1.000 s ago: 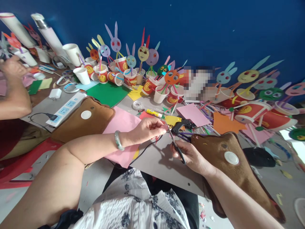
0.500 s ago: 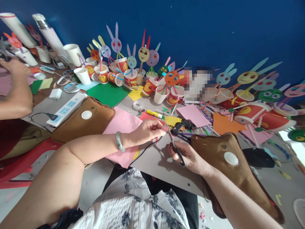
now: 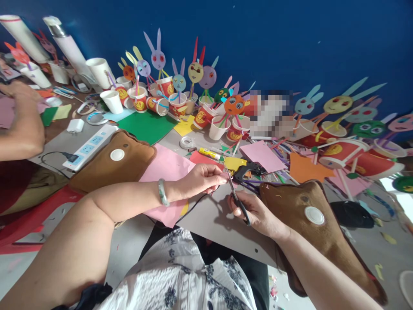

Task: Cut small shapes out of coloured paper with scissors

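My left hand is closed in a pinch above the grey table, its fingertips beside the scissor blades. What it pinches is small and mostly hidden; a bit of red shows under the fingers. In my right hand is a pair of scissors with black handles, the blades pointing up and away from me. A sheet of pink paper lies under my left forearm. Just beyond the blades lie a black tool, yellow paper and a yellow glue stick.
Brown plush cushions lie on both sides. Paper cups with rabbit-faced figures line the blue wall. Green paper and a power strip are at left. Another person's arm reaches in at far left.
My hands stay almost in place, with the scissor blades still at my left fingertips. At far left, the grey object by the other person's hand is out of sight.
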`<state>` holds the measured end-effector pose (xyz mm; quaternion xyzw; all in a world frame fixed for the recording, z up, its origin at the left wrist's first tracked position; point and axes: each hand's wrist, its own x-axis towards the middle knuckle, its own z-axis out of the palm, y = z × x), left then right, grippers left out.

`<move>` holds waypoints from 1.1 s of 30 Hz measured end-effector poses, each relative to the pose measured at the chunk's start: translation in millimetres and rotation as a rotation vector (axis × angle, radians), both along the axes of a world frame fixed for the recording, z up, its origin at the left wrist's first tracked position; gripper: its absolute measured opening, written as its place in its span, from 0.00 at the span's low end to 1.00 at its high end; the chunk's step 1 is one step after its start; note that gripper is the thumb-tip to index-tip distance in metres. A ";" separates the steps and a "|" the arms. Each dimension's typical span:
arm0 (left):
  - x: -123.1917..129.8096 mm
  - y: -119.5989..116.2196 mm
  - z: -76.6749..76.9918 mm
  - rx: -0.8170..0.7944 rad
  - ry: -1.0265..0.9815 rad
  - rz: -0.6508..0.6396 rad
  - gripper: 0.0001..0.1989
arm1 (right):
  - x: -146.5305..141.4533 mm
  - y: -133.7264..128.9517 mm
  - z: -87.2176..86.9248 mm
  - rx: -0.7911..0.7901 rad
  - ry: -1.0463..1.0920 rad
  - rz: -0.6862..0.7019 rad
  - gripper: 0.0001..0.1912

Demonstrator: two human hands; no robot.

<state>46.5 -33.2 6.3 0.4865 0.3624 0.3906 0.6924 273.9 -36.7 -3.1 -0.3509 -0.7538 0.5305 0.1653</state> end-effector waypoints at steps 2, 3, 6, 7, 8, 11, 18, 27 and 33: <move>0.0 -0.1 0.3 0.006 -0.006 -0.006 0.09 | -0.6 -0.1 0.4 -0.006 0.001 -0.001 0.30; 0.0 0.0 0.3 0.008 -0.010 -0.010 0.09 | -0.9 -0.2 0.5 -0.011 0.003 -0.001 0.30; -0.1 0.4 -0.1 0.004 -0.013 -0.023 0.09 | -1.2 -0.4 1.1 -0.019 0.001 -0.005 0.31; -0.1 0.5 -0.3 0.000 -0.013 -0.026 0.09 | -1.2 -0.5 1.4 -0.014 -0.004 -0.008 0.31; -0.2 0.6 -0.3 -0.002 -0.013 -0.027 0.09 | -1.2 -0.6 1.7 -0.010 -0.009 -0.012 0.31; -0.4 0.5 0.7 -0.001 -0.017 -0.028 0.10 | -1.3 -1.0 3.0 -0.008 -0.017 -0.018 0.31; -1.3 -0.4 5.6 -0.002 -0.006 -0.028 0.10 | -2.6 -1.4 5.0 0.017 -0.031 -0.022 0.32; -1.7 0.1 2.3 0.040 -0.018 -0.029 0.11 | -2.3 -1.2 4.0 0.028 -0.053 -0.027 0.33; -2.8 0.1 3.3 0.048 -0.014 -0.037 0.11 | -3.4 -1.4 5.1 0.064 -0.063 -0.035 0.35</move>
